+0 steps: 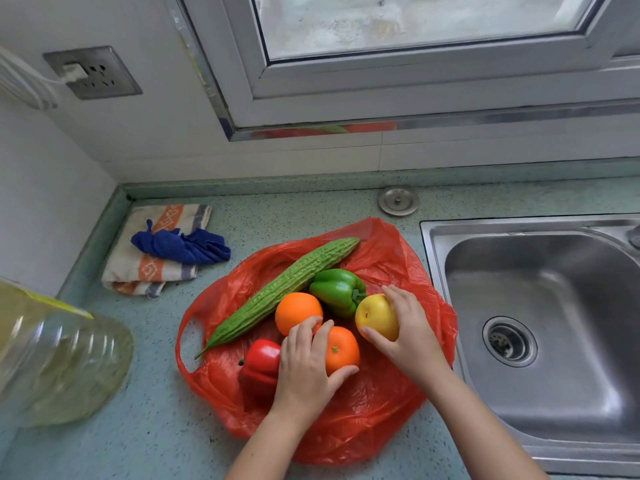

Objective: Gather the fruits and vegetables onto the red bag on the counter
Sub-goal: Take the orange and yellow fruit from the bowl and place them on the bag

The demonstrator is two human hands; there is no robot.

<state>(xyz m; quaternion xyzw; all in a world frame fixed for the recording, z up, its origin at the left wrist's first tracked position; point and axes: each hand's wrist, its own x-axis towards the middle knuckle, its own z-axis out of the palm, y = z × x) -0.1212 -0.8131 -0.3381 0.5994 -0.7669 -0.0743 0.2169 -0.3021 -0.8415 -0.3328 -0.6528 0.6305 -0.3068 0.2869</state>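
The fingers [322, 336] of the left hand [304, 368] curl round the near orange [344, 351], with the thumb under its lower edge; one fingertip also lies against the far orange [296, 311]. The right hand [408, 334] wraps its fingers [401, 303] over a yellow fruit [375, 317] and grips it. All of this sits on the red bag [381, 410], which is spread mid-frame on the bench [156, 427].

The left hand hides the right side of the red pepper [259, 365], and the right palm covers the yellow fruit's far side. A green pepper [337, 291] touches the yellow fruit, and a bitter gourd [284, 292] lies slantwise across the bag's upper left.

A blurred clear bottle [59, 358] is cut off at the left edge, and the sink [540, 306] at the right. A blue cloth [180, 245] rests on a striped towel [152, 268] at centre left. A round metal lid [398, 200] lies above the bag.
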